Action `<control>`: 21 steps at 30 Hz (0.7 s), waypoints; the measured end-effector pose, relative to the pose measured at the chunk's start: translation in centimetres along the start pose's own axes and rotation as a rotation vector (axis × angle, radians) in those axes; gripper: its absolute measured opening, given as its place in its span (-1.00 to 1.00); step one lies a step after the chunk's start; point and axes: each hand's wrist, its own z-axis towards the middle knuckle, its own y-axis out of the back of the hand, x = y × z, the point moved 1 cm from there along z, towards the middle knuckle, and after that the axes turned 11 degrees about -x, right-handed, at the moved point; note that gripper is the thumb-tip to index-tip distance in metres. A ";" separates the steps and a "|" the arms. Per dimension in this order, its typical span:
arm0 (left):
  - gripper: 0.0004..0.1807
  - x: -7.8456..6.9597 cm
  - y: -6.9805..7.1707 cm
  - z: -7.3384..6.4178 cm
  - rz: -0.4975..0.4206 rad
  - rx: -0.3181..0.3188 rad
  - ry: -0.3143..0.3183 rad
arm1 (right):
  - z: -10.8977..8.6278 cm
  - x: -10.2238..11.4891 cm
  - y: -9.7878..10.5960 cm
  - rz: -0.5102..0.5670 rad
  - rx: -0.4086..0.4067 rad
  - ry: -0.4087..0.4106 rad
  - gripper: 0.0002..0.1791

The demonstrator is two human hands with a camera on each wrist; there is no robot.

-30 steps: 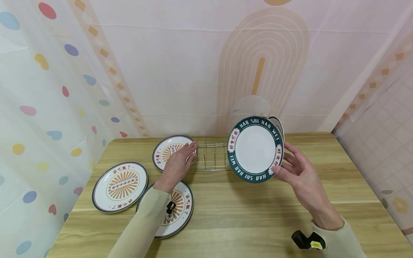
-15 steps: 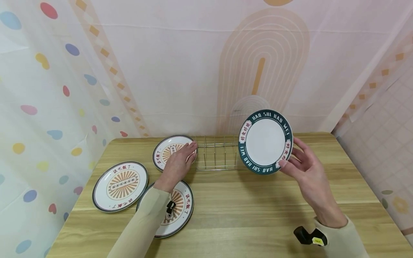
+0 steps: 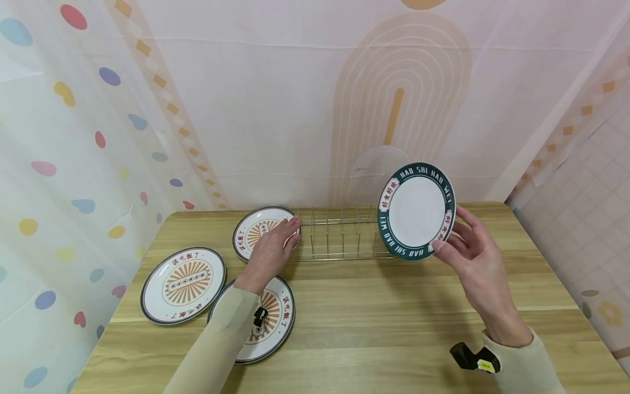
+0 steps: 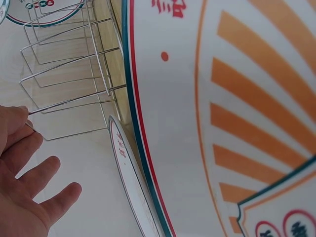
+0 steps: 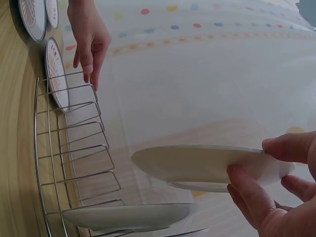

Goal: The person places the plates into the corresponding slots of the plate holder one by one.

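A gold-coloured wire plate rack (image 3: 334,258) stands at the back of the table. My left hand (image 3: 270,249) reaches to its left end; in the left wrist view thumb and forefinger pinch the end wire, the other fingers spread. With fingers and thumb, my right hand (image 3: 479,271) grips the right edge of a green-rimmed plate (image 3: 417,212), tilted with its white face towards me. This plate hides the rack's right end in the head view. Another plate (image 5: 128,216) stands in that end in the right wrist view, apart from the held one.
Left of the rack lies a sunburst-patterned plate (image 3: 246,235), partly under my left hand. Similar plates lie nearer: one at far left (image 3: 172,273), and a small stack (image 3: 280,323) partly hidden by my left sleeve. A patterned curtain (image 3: 275,120) hangs behind the wooden table (image 3: 374,350).
My right hand has carried the green-rimmed plate to the right and slightly up, uncovering more of the rack's slots. The left hand stays at the rack's end.
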 end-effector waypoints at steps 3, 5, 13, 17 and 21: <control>-0.55 0.0 0.0 0.0 -0.001 -0.003 -0.008 | 0.0 -0.1 0.0 -0.030 -0.009 0.010 -0.17; -0.55 0.0 0.0 0.0 -0.001 -0.005 -0.012 | 0.0 -0.2 0.0 -0.048 -0.015 0.017 -0.18; -0.57 0.0 0.0 0.0 -0.001 -0.013 -0.016 | 0.0 -1.0 -0.3 -0.052 -0.017 0.028 -0.21; -0.57 0.0 0.0 -0.1 -0.004 -0.019 -0.021 | -0.2 -1.6 -0.6 -0.057 -0.014 0.008 -0.22; -0.56 0.1 0.0 -0.1 -0.009 -0.023 -0.024 | -0.2 -2.1 -1.0 -0.073 -0.011 -0.006 -0.22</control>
